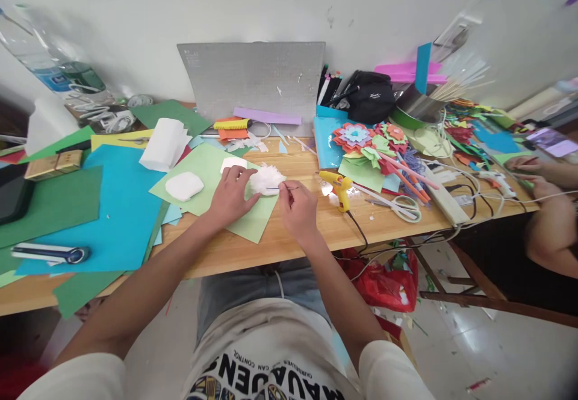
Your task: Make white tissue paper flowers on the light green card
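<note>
My left hand (232, 194) rests on a light green paper sheet (253, 222) and presses against a fluffy white tissue flower (267, 178). My right hand (297, 205) pinches a thin wire or thread (279, 188) that runs into the flower's right side. A folded white tissue pad (183, 185) lies on the same green sheet to the left. A smaller white piece (233, 162) sits just behind my left hand.
Yellow glue gun (339, 189) and scissors (400, 205) lie right of my hands. Blue (117, 207) and green (49, 204) paper cover the left of the wooden table (293, 240). Paper flowers (361, 138), a black pouch (372, 96), a grey cutting mat (253, 81); another person's hands (535, 177) at right.
</note>
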The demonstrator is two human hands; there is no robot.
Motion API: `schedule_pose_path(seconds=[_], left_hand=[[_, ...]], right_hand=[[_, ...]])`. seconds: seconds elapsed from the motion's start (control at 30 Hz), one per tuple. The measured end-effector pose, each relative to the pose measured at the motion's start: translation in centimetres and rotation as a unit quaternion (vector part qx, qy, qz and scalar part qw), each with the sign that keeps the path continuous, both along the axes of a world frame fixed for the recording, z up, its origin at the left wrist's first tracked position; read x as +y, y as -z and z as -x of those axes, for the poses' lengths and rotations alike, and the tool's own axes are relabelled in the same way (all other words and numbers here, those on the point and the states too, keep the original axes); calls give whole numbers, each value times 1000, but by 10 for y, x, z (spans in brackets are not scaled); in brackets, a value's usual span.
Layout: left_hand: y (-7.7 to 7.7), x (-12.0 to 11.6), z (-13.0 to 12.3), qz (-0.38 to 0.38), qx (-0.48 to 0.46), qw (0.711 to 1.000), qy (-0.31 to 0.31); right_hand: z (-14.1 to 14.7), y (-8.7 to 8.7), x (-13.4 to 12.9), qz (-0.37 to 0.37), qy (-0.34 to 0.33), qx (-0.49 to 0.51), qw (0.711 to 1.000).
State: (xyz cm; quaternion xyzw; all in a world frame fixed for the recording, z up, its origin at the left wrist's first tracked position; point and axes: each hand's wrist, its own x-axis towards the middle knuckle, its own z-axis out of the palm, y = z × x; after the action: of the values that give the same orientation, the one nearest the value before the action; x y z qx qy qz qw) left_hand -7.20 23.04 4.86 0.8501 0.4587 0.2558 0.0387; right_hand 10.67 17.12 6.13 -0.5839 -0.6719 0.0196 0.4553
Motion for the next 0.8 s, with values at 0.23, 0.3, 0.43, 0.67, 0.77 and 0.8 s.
schedule_pose_path(seconds=[0.23, 0.3, 0.43, 0.67, 0.77, 0.8], left_hand=[[5, -3, -6, 23, 41, 999, 2], [1, -2, -8, 33, 57, 998, -6], [-8, 4, -14, 73, 100, 992, -21], [-7, 8, -16, 105, 78, 991, -34], [-6, 8, -15, 127, 44, 990, -36], [-6, 9, -15, 135, 34, 990, -37]], right_hand=[[0, -46, 24, 147, -49, -113, 981], [1, -55, 28, 171, -69, -129, 974], [4, -64, 37, 199, -79, -158, 964], [0, -61, 51, 209, -102, -147, 962], [-2, -58, 51, 193, -112, -131, 966], [-3, -56, 50, 186, -118, -126, 967]])
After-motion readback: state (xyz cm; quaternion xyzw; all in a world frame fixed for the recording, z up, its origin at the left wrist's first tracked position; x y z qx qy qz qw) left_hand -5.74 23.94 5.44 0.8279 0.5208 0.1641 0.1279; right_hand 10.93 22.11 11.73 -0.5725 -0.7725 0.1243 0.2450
